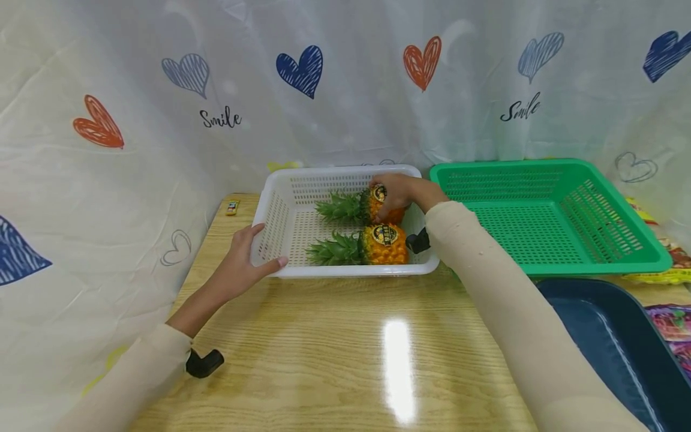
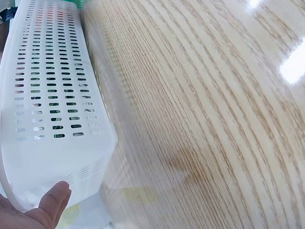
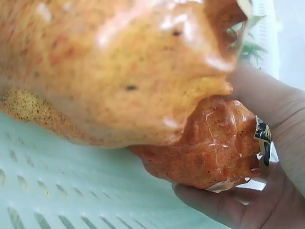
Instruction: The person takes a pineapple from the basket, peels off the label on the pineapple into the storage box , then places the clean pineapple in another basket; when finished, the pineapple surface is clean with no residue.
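Pineapples, two of them, both lying on their sides in a white basket (image 1: 345,271) with their leafy tops pointing to the left. So the right hand (image 1: 398,192) is on the far pineapple (image 1: 372,207), curled over its orange body with thumb and fingers on opposite sides, a proper grip. Near pineapple (image 1: 385,249) lies just beside it, closer to the person, with its round black-and-gold label facing up. Right wrist view has an orange body filling most of the shot, super shiny, with the gripped one showing behind it.

Left hand (image 1: 243,261) is at the near left corner of the white basket, thumb and fingers spread wide: thumb along the near side, fingers at the left rim. Left wrist view only really shows the thumb, pretty straight, so can't tell much about the other fingers from there.

As for the rest, a green basket (image 1: 540,234) sits right of the white one, with a dark blue tray (image 1: 610,336) in front of it, partly behind the right sleeve (image 1: 502,300). Purple packets (image 1: 677,330) poke out on the far right, and a tiny yellow packet (image 1: 232,207) lies on the wooden table (image 1: 324,348), left of the white basket.
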### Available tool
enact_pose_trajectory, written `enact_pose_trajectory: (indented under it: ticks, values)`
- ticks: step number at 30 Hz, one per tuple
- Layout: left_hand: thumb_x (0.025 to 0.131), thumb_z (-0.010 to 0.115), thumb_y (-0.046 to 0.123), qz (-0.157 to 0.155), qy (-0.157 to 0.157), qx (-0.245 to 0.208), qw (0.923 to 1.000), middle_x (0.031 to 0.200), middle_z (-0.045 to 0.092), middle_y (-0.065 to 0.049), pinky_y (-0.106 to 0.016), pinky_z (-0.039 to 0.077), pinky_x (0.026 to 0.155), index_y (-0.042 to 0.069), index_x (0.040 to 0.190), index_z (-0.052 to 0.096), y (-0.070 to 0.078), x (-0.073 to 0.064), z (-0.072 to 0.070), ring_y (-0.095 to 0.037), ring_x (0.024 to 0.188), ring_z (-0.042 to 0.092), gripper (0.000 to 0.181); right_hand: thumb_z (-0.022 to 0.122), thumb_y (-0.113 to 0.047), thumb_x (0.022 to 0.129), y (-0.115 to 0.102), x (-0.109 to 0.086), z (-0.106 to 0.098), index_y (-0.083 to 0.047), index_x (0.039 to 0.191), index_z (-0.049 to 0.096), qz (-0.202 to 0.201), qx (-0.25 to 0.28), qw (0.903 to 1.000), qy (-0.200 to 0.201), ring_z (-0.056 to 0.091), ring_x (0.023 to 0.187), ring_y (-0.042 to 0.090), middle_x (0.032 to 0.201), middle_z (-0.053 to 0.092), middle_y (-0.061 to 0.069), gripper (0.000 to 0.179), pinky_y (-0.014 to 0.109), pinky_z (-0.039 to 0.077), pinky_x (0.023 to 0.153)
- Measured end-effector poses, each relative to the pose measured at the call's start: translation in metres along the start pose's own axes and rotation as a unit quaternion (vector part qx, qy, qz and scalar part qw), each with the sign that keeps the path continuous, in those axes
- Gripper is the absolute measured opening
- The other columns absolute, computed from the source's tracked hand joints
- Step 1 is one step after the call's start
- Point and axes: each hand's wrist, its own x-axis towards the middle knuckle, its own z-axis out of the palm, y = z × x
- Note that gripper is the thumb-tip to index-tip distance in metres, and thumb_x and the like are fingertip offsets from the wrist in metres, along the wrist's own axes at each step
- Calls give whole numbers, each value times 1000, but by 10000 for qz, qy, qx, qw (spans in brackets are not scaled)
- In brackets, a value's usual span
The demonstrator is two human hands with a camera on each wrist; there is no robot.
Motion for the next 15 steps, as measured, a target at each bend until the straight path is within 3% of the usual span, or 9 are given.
enact_pose_trajectory:
  ticks: [5,8,11,15]
  values:
    - [90,69,55,-34,-14,-21,10000,162,4,-24,-64,39,104,12,162,7,0,0,0,-46,135,39,104,81,-31,84,1,2,0,-10,154,36,-22,-73,10000,2,38,141,36,159,31,18,86,49,43,104]
    - [90,69,55,-47,-17,-15,10000,162,4,-23,-64,39,105,12,162,8,0,0,-1,-46,135,39,104,82,-31,84,2,2,-1,-11,153,37,-74,-40,10000,-41,36,143,37,160,31,17,84,51,42,107]
    - [90,69,55,-67,-12,15,10000,162,4,-23,-64,39,105,12,162,8,-1,0,-1,-46,135,39,104,82,-30,85,3,1,-1,-13,152,38,-106,27,9999,-65,41,138,35,159,31,17,82,47,45,98]
    - [90,69,55,-79,-1,39,10000,162,5,-23,-64,39,104,12,162,8,-1,0,0,-46,134,40,104,82,-29,85,2,1,-1,-14,151,37,-69,103,9999,-74,49,115,31,157,33,16,81,41,43,78]
